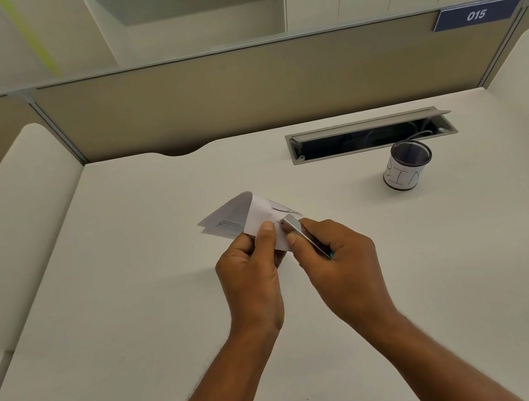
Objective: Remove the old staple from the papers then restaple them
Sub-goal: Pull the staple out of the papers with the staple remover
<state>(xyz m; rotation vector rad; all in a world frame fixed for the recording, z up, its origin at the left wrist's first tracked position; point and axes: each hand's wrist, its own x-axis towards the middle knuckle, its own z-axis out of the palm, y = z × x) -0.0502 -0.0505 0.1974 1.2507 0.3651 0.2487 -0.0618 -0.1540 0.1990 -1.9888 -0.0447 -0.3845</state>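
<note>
A small bundle of white papers (241,216) with faint print is held above the middle of the desk. My left hand (250,272) pinches its near corner, thumb on top. My right hand (341,257) grips a slim silver stapler (301,232) with a bit of blue at its rear end. The stapler's front tip touches the paper's corner right beside my left thumb. The staple itself is too small to make out.
A dark mesh pen cup (407,165) with a white label stands at the right. Behind it an open cable tray (370,135) is sunk into the white desk (132,290). A beige partition (239,93) closes the back, with curved side panels (22,211) at left and right.
</note>
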